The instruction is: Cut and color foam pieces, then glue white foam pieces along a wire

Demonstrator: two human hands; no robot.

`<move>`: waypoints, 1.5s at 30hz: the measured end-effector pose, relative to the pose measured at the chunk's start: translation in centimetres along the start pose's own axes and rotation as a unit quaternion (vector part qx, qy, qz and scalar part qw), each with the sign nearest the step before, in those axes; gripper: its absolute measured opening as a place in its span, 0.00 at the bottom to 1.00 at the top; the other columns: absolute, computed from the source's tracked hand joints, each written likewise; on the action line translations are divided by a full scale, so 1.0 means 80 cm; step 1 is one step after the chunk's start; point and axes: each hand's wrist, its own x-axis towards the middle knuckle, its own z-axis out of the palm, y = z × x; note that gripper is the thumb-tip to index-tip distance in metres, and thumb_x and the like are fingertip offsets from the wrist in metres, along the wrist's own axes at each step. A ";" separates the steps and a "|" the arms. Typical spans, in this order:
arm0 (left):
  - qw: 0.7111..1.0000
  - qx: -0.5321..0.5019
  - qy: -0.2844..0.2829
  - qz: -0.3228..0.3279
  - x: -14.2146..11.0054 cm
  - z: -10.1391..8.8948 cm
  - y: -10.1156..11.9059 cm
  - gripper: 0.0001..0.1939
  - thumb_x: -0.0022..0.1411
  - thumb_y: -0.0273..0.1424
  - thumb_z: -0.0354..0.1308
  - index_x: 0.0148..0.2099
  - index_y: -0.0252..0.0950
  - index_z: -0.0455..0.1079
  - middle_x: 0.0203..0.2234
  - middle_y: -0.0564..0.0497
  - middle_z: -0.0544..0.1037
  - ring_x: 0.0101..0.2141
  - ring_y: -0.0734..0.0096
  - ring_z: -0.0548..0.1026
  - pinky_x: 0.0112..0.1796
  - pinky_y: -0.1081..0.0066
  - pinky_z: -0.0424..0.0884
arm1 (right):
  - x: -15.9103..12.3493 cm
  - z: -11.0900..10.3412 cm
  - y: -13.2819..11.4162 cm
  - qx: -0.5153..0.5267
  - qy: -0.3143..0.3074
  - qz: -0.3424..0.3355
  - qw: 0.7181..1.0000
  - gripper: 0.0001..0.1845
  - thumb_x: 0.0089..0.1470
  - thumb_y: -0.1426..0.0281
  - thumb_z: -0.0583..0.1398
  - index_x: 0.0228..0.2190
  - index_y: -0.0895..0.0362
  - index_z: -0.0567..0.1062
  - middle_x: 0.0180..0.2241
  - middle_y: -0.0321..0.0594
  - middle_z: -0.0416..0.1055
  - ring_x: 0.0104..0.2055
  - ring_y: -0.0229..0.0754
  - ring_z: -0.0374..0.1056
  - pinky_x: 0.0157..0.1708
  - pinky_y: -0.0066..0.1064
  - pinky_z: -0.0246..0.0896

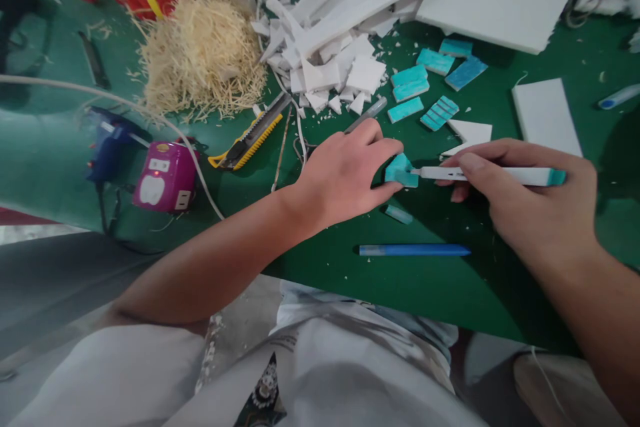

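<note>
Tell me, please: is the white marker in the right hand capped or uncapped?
Uncapped: the white marker shows its narrow tip at the turquoise piece, which the left hand holds.

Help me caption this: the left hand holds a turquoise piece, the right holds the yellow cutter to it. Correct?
Not quite: in the head view, the right hand holds a white marker, not the yellow cutter. The left hand does hold a turquoise piece.
</note>
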 end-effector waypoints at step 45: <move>1.000 0.004 -0.011 -0.010 0.001 -0.002 0.002 0.20 0.73 0.40 0.63 0.62 0.38 0.75 0.49 0.44 0.75 0.44 0.58 0.79 0.40 0.64 0.74 | 0.003 0.000 0.003 0.005 -0.003 -0.008 1.000 0.05 0.57 0.64 0.71 0.28 0.47 0.87 0.20 0.32 0.73 0.23 0.39 0.67 0.26 0.34 0.65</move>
